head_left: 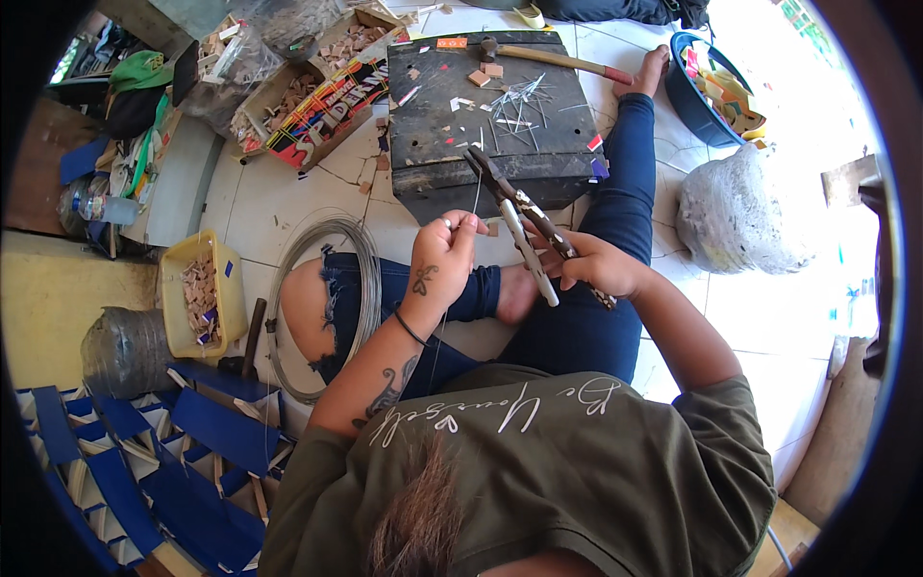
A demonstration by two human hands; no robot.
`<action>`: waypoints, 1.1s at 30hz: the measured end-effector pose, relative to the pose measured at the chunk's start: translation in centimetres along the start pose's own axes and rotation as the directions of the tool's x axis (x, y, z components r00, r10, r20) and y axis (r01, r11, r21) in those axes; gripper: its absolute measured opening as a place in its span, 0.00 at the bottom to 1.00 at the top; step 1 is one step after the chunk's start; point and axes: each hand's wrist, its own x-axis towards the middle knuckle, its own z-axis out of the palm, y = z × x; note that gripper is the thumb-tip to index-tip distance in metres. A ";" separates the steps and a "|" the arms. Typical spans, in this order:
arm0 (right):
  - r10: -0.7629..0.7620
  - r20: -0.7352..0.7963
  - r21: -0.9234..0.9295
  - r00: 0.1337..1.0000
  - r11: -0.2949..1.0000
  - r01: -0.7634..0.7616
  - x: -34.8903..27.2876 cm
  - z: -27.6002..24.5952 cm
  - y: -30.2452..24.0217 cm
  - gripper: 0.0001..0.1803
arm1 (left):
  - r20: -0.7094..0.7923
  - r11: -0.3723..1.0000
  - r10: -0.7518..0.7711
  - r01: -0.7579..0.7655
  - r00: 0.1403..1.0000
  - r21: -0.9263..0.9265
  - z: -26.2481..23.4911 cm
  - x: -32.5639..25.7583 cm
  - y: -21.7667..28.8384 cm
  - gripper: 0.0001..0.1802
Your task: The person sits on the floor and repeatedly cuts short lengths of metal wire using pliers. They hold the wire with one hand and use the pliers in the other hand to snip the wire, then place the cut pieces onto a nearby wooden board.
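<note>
My left hand (444, 252) is closed in a pinch on a thin metal wire (478, 195), which stands up from the fingertips toward the plier jaws. My right hand (606, 265) grips long pliers (508, 192) with worn white and dark handles spread apart. Their jaws point away from me, around or beside the wire's upper end; I cannot tell which. A coil of wire (373, 306) rests against my left leg. Ahead, a dark block (423, 135) bears several cut wire pieces (519, 108), a hammer (553, 60) and small wooden bits (486, 74).
A cardboard box (317, 135) of wooden pieces lies far left, with a yellow tub (228, 327) nearer. Blue-covered pieces (226, 433) are piled at lower left. On the right stand a blue basin (681, 101) of scraps and a wrapped grey bundle (735, 212).
</note>
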 end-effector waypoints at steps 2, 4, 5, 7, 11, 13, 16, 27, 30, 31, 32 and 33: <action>-0.003 0.012 -0.036 1.000 0.999 0.004 0.2 -0.2 -0.4 0.40 | -0.005 0.994 0.052 -0.051 0.999 0.101 -0.1 0.3 -0.3 0.14; -0.014 0.011 -0.073 1.000 0.997 0.014 0.2 -0.2 -0.6 0.36 | -0.018 0.966 0.129 -0.122 0.991 0.230 -0.4 0.5 -0.6 0.13; -0.025 0.004 -0.093 1.000 0.995 0.025 0.3 -0.2 -0.5 0.33 | -0.017 0.965 0.127 -0.120 0.992 0.233 -0.4 0.5 -0.8 0.13; -0.022 -0.002 -0.077 1.000 0.997 0.022 0.4 -0.2 -0.2 0.29 | -0.016 0.963 0.132 -0.124 0.991 0.240 -0.5 0.6 -0.9 0.13; -0.013 -0.008 -0.029 1.000 1.000 0.012 1.2 -0.2 0.9 0.27 | -0.030 0.957 0.140 -0.128 0.990 0.259 -0.1 0.9 -0.8 0.13; -0.029 -0.049 -0.068 0.998 0.997 0.026 1.3 -0.3 1.2 0.26 | -0.049 0.945 0.158 -0.136 0.986 0.298 0.1 1.0 -0.6 0.14; -0.043 -0.133 -0.134 0.990 0.991 0.025 1.6 -0.4 1.3 0.25 | -0.042 0.995 0.088 -0.085 0.995 0.053 0.6 0.5 -0.4 0.14; 0.007 -0.149 -0.152 0.989 0.988 -0.030 2.0 -0.9 0.9 0.23 | -0.072 0.934 0.191 -0.159 0.979 0.319 0.4 -0.9 -0.9 0.14; 0.064 -0.160 -0.228 0.985 0.968 -0.100 2.4 -1.4 0.8 0.19 | -0.054 0.927 0.187 -0.158 0.981 0.340 0.3 -0.6 -0.6 0.15; 0.063 -0.165 -0.181 0.984 0.979 -0.093 2.5 -1.3 1.1 0.17 | -0.060 0.920 0.216 -0.183 0.975 0.348 0.3 -0.5 -0.6 0.15; 0.069 -0.182 -0.135 0.981 0.986 -0.094 2.6 -1.1 1.3 0.16 | -0.066 0.912 0.245 -0.207 0.967 0.356 0.3 -0.4 -0.7 0.15; 0.075 -0.199 -0.090 0.977 0.991 -0.095 2.7 -0.9 1.6 0.15 | -0.057 0.918 0.217 -0.184 0.975 0.352 0.3 -0.4 -0.7 0.15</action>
